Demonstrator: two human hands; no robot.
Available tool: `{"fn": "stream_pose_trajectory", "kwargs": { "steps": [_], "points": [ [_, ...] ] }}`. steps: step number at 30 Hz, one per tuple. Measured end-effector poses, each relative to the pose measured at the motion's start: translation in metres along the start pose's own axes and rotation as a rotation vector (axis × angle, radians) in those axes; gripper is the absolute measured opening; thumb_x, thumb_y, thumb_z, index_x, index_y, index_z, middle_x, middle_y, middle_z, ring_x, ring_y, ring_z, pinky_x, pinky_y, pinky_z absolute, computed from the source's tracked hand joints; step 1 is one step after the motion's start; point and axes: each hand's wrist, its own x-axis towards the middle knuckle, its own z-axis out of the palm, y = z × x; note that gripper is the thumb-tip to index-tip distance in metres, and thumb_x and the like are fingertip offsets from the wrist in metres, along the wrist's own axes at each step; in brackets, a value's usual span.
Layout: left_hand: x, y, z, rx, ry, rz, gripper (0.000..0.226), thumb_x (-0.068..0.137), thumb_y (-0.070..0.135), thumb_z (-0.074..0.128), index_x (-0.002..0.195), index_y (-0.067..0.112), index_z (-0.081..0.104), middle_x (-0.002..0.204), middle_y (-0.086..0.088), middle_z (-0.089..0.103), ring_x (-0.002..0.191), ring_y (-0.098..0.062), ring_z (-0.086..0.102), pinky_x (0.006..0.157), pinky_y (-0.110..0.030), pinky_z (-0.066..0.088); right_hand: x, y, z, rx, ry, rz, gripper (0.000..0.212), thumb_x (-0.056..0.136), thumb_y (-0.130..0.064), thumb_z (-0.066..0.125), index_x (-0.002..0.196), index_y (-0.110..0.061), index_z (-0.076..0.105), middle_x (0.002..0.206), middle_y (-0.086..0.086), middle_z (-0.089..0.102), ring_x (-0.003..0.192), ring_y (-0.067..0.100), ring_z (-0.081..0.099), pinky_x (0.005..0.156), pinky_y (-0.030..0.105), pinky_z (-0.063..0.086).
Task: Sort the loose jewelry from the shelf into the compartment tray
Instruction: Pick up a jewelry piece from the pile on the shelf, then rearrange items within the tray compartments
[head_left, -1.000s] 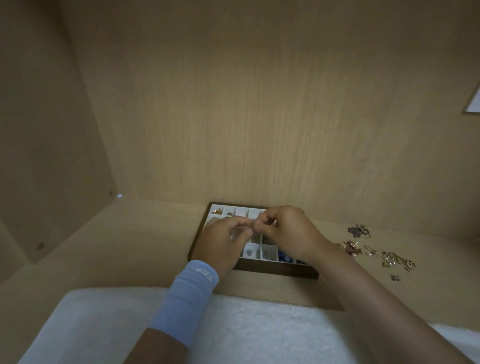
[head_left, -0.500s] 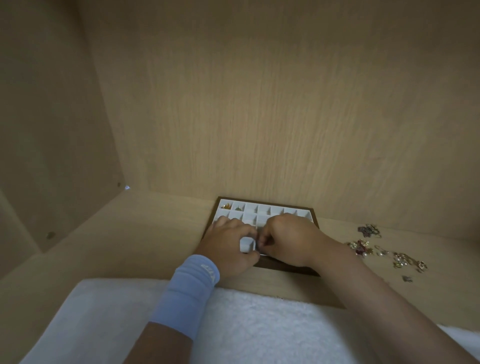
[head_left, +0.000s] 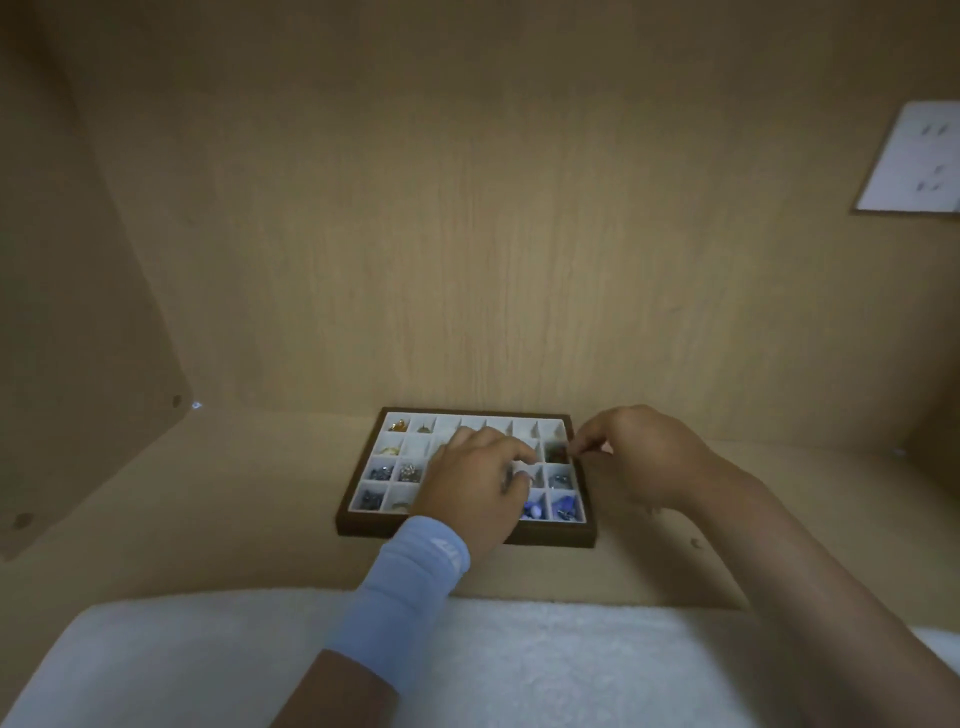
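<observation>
The compartment tray (head_left: 363, 524) has a dark wooden rim and white cells, and sits on the shelf against the back wall. Many cells hold small pieces: gold ones at the far left, blue ones (head_left: 566, 505) at the near right. My left hand (head_left: 475, 488) rests over the tray's middle, fingers loosely spread, nothing visible in it. My right hand (head_left: 641, 457) is at the tray's right edge. Its thumb and forefinger are pinched over a cell with dark reddish contents (head_left: 556, 453). My right arm hides the loose jewelry pile.
The wooden shelf (head_left: 208, 519) is boxed in by a back wall and a left side panel (head_left: 78, 338). A white fluffy cloth (head_left: 519, 665) covers the near edge. A white socket plate (head_left: 914, 161) is mounted at the upper right. One tiny piece (head_left: 695, 543) lies right of the tray.
Both hands, pinched together over the tray before, have separated. My right hand moved to the tray's right edge, while my left stayed over the middle. The view shifted and the loose pile went out of sight.
</observation>
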Motion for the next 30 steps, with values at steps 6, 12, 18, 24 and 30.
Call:
{"fn": "stream_pose_trajectory", "kwargs": {
  "steps": [6,12,18,24,30],
  "points": [
    [0.03,0.047,0.036,-0.021,-0.076,0.096,0.023,0.09,0.022,0.053,0.107,0.029,0.067,0.109,0.007,0.062,0.11,-0.016,0.046,0.097,-0.037,0.042,-0.01,0.066,-0.008,-0.116,-0.074,0.1,0.04,0.092,-0.017,0.06,0.123,-0.041,0.066,0.127,-0.018,0.065,0.113,0.007,0.061,0.08,0.019,0.04],
    [0.05,0.076,0.073,0.167,-0.233,0.162,0.029,0.092,0.03,0.052,0.118,0.034,0.065,0.122,0.005,0.06,0.12,-0.021,0.042,0.102,-0.037,0.034,-0.008,0.096,0.008,-0.029,-0.14,0.074,0.038,0.075,-0.023,0.061,0.103,-0.045,0.072,0.096,-0.017,0.069,0.093,0.011,0.065,0.08,0.029,0.053],
    [0.058,0.073,0.079,0.254,-0.289,0.158,0.028,0.094,0.04,0.051,0.117,0.038,0.067,0.12,0.007,0.063,0.115,-0.022,0.045,0.102,-0.036,0.029,-0.005,0.104,0.013,0.143,-0.107,0.062,0.026,0.079,-0.011,0.068,0.092,-0.03,0.079,0.078,-0.016,0.066,0.073,0.001,0.058,0.064,0.011,0.039],
    [0.056,0.065,0.079,0.177,-0.228,0.132,0.022,0.091,0.043,0.055,0.105,0.035,0.07,0.114,0.013,0.063,0.112,-0.014,0.045,0.101,-0.029,0.025,-0.004,0.105,0.012,0.239,-0.08,0.098,0.013,0.08,-0.018,0.076,0.085,-0.029,0.079,0.067,-0.019,0.063,0.066,-0.004,0.058,0.06,0.009,0.037],
    [0.056,0.065,0.08,-0.163,-0.091,0.011,0.024,0.089,0.028,0.062,0.112,0.035,0.065,0.094,0.022,0.065,0.1,-0.002,0.057,0.096,-0.023,0.041,-0.01,0.103,0.006,0.633,0.036,0.128,0.019,0.088,-0.014,0.074,0.074,-0.026,0.078,0.059,-0.014,0.068,0.051,-0.004,0.055,0.055,0.016,0.044]
  ]
}}
